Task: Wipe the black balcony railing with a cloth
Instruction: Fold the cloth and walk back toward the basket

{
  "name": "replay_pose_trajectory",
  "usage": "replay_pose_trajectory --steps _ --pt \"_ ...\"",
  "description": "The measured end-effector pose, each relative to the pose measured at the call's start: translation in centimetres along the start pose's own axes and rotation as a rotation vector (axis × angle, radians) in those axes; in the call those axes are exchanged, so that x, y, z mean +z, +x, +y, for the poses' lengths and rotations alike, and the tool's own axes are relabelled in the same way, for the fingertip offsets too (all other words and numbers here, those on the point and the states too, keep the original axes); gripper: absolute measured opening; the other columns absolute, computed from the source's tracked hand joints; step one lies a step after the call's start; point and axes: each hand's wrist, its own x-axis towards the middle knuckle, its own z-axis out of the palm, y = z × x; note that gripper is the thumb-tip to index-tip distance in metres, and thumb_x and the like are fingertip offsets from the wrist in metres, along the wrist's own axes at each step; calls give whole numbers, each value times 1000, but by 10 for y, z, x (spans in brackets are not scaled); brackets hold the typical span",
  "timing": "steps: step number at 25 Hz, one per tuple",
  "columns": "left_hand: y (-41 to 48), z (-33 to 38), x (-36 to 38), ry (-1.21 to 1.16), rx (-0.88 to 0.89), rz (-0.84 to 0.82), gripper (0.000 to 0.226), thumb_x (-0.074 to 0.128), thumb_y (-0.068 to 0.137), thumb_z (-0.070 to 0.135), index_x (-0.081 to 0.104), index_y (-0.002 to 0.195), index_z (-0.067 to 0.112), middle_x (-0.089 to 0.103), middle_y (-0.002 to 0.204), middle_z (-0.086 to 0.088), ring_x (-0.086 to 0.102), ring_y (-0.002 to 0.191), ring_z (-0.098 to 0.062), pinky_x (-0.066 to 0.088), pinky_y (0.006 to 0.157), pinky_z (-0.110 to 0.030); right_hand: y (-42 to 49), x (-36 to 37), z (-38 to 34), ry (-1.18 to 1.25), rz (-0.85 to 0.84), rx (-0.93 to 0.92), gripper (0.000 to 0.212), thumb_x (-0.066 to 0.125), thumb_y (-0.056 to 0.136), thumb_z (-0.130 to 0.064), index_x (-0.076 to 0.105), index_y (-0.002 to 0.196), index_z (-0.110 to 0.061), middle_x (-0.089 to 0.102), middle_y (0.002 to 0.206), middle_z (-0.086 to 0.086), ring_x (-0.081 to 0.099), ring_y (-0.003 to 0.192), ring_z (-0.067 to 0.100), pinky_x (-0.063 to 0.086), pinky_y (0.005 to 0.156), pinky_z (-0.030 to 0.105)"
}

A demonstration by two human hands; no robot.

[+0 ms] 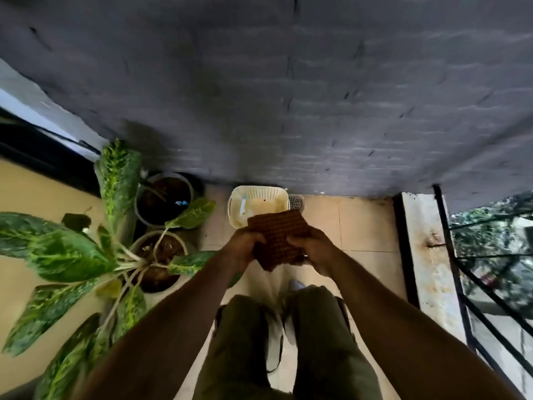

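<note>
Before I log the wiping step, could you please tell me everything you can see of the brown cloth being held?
The brown waffle-textured fabric cloth shows a grid of small raised squares. It forms a rough rectangle, held in front of the person and partly covering the cream slotted plastic basket behind it. The left hand grips its left edge, the right hand its right edge. It is clear of the black metal railing.

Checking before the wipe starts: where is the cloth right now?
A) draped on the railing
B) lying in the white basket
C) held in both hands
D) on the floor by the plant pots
C: the left hand and right hand both grip the cloth, apart from the railing at the right.
</note>
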Motion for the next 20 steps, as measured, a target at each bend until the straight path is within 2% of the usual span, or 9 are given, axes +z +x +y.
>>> replay_pose_trajectory --steps 2,6,9,11,12,14,16,18,20 --pt "53 -8 -7 35 53 73 34 50 83 -17 68 107 -2 73 97 -14 70 87 -31 58 65 -37 56 -3 12 5 11 -8 34 69 92 -6 63 126 -8 72 116 20 71 96 35 60 71 43" --pt "160 -29 -26 45 90 140 36 64 86 -10 66 120 0 72 99 -9 68 96 -33 56 74 -37 160 -11 37 74 19 33 26 63 95 -5 64 119 -14 73 116 15 71 99 31 61 71 41" --pt "256 -50 -34 69 102 220 35 61 91 -10 62 125 -2 70 112 -17 67 96 -35 56 69 -35 253 -14 60 101 75 100 32 56 95 -1 60 124 -12 71 119 16 68 107 35 61 71 41" --pt "304 -57 -31 185 140 306 31 59 96 -2 61 126 -2 67 113 -11 64 97 -29 56 61 -26 300 -12 67 117 143 138 36 50 96 0 57 129 -10 68 122 16 65 109 35 61 72 43" --pt "330 -61 -30 277 148 357 30 58 98 4 60 127 0 64 112 -8 63 101 -27 54 66 -21 323 -11 72 116 167 161 37 48 96 0 56 132 -10 67 121 15 65 106 33 59 71 43" --pt "387 -71 -33 465 167 424 27 56 101 16 61 125 5 62 112 -9 59 108 -24 46 81 -26 370 -10 85 101 191 175 38 45 99 -1 53 135 -9 65 112 10 63 93 25 55 66 37" --pt "428 -82 -40 598 164 454 23 55 100 16 60 121 7 57 105 -6 57 104 -23 42 83 -27 406 -9 96 90 166 187 32 45 99 1 55 128 -6 64 99 10 62 83 23 53 65 36" --pt "450 -93 -48 713 168 492 18 58 99 15 61 115 8 61 106 -8 61 111 -27 44 85 -29 427 -6 103 58 140 207 18 49 100 -2 57 116 -4 63 93 11 63 87 26 56 77 42" --pt "462 -99 -55 834 203 496 20 61 97 19 61 114 8 65 114 -10 61 116 -29 47 92 -32 442 -4 111 21 150 193 17 51 103 -9 58 118 -6 63 100 12 60 87 22 54 78 36"
